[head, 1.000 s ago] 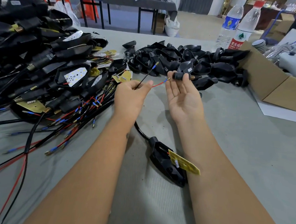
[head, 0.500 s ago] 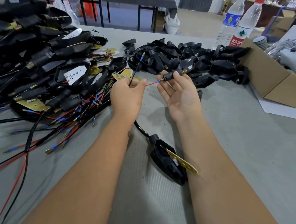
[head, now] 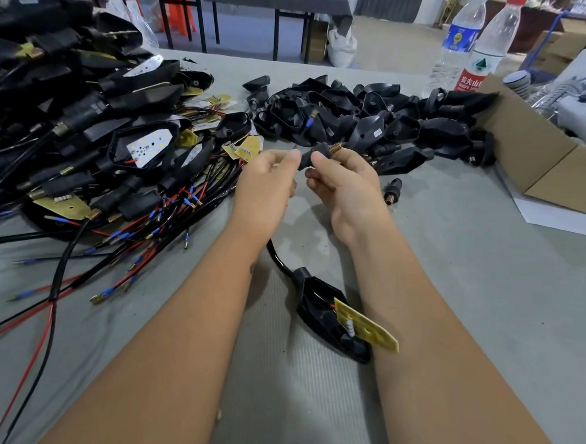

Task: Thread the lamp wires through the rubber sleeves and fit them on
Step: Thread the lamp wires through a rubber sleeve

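Both hands' fingers [head: 322,162] pinch the rubber sleeve [head: 311,157]; the wire tip [head: 308,121] at 12 o'clock may slip back out.

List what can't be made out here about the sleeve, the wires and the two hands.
- Head view: the rubber sleeve is mostly covered by the right hand and left hand.
- The wires' path into it is hidden by the fingers.
- Whether the blue wire tip has passed through: too small to tell.
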`<act>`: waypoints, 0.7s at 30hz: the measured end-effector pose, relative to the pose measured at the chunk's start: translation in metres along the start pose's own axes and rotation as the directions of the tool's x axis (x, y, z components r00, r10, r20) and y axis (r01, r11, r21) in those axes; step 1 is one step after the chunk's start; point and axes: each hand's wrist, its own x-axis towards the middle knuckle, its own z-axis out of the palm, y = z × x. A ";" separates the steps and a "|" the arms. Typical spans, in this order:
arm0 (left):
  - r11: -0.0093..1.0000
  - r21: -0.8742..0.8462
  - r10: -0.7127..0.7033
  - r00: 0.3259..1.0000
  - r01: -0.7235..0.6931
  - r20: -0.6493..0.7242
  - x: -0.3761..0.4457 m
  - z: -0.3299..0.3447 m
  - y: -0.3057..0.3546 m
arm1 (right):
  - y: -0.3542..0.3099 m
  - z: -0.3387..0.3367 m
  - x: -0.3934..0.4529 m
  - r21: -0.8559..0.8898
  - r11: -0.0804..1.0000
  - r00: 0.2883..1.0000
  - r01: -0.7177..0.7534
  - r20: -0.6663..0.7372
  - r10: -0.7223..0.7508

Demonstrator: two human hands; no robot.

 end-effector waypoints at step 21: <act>0.999 0.051 -0.019 1.000 0.018 0.020 0.000 0.000 -0.001 | 0.000 0.000 -0.002 0.063 0.997 0.998 0.052 -0.035 -0.049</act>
